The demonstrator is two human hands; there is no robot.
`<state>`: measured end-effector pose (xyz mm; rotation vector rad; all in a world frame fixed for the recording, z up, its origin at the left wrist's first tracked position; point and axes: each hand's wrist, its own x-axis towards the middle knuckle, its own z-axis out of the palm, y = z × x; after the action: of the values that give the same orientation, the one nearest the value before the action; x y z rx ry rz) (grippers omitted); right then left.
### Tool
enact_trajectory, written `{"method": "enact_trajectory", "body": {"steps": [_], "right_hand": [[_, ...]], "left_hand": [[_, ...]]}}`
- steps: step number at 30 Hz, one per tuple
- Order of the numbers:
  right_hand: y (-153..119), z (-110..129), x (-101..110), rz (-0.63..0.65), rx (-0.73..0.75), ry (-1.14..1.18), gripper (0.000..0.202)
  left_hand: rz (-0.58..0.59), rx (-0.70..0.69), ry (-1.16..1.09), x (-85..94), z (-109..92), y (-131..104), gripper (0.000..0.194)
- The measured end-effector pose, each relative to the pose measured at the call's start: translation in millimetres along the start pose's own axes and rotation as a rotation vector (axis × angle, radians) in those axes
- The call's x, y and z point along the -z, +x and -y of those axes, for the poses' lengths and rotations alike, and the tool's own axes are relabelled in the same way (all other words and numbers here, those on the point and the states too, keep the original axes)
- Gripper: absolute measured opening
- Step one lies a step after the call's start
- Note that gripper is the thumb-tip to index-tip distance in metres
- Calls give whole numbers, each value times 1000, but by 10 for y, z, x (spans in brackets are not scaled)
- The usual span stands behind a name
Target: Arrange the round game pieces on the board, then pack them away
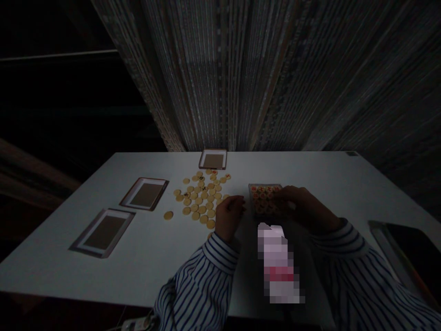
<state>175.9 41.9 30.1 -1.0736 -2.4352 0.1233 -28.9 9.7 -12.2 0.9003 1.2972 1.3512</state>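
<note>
Several round wooden pieces (204, 195), a few with red or black characters, lie scattered near the table's middle. Right of them stands a small box (251, 187) filled with rows of round pieces, the upper ones showing red characters. My right hand (303, 204) reaches over the box's right side, its fingers bent down onto the pieces; whether a piece is between them is hidden. Beside the box on the left, my left hand (230, 216) has its fingers curled together at the right edge of the scattered pieces; what they hold, if anything, is too dark to tell.
On the white table (151, 262), one shallow tray (213, 168) lies at the back, another (129, 202) at the left and a third (79, 246) nearer the front left. A blurred-out pinkish object (279, 264) lies between my forearms. A dark flat object (406, 248) is at the right.
</note>
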Motion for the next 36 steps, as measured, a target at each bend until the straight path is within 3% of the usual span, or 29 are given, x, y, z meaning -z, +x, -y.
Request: {"method": "enact_trajectory", "body": {"steps": [4,9,12,20,28,32,36], "right_hand": [[-187,98,38,-185,-106,34,20],[-339,137,-132,-491,-241,29,21],[-369,133,-202,-581,-283,35,21],[-373,142,-205,-630,-316,58,21],[-400,106,-234,-616,-246,42,18],[-406,91,-231,-603,-220,26,18],[-376,141,-203,-572,-199,54,19]], "left_hand": [[-9,-27,-13,5,-39,-23,25],[-30,-36,-21,10,-100,-60,25],[-42,-37,-38,10,-109,-70,26],[-62,-12,-99,-9,-98,-75,30],[-24,-14,-153,-21,-276,-229,26],[2,-105,-72,118,-412,-355,24],[-74,-170,20,406,-535,-427,23]]}}
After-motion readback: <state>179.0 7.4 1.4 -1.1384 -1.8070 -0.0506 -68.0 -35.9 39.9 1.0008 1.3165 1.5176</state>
